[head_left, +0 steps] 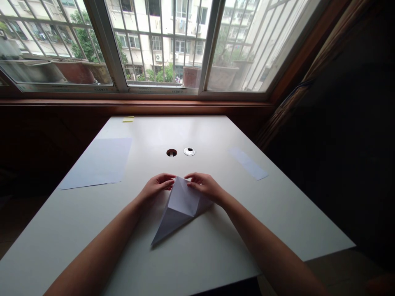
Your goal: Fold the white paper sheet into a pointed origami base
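Observation:
A sheet of white paper (182, 201), folded into pointed triangular flaps, rests on the white table between my hands. Its top corner points toward the window, and a long sharp corner reaches down to the left. My left hand (158, 185) pinches the left edge near the top corner with thumb and fingertips. On the other side, my right hand (205, 186) grips the upper right edge, thumb on top of the paper. Part of the right flap is hidden under my right hand and wrist.
Flat sheets of paper (98, 162) lie on the table (148, 131) at left, a cut paper strip (249, 163) at right. A yellow sticky pad (128, 119) sits at the far edge. Near the middle are a round hole (171, 152) and a metal ring cover (189, 151).

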A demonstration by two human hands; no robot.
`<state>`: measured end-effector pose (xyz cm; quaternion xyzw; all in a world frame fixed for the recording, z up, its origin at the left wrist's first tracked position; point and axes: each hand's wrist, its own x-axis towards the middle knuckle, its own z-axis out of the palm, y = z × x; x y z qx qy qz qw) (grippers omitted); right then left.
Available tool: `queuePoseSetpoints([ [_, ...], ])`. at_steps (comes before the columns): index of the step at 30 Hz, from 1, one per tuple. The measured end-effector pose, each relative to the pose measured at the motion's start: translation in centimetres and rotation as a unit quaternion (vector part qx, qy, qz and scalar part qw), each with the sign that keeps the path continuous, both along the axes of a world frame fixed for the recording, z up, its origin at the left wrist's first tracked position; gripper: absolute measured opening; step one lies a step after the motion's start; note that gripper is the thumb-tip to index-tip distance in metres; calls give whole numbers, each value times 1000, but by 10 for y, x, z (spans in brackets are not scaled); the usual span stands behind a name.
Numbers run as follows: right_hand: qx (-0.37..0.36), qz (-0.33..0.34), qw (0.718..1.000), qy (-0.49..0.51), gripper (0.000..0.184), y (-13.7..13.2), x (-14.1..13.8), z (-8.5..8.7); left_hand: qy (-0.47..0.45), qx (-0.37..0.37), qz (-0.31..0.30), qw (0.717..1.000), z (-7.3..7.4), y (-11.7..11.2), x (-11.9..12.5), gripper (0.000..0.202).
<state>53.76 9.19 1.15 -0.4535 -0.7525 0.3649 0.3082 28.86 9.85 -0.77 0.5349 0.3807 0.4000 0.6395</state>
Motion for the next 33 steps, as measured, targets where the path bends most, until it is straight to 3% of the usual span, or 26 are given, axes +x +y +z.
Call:
queuePoseSetpoints([
  [5,41,2,999,12,26,-2,-1,1,-21,-37,-5,999,2,0,0,42],
  [9,63,2,998,13,29,-5,-3,3,-18,-39,-23,999,3,0,1,30],
  [17,87,18,996,2,28,-6,-9,7,-27,-39,-26,999,2,-2,1,32],
  [23,85,18,996,-3,30,-9,-12,10,8,-4,2,1000,4,-5,3,46],
  [33,75,21,997,-5,29,-12,-15,13,29,26,37,999,4,-5,8,39],
])
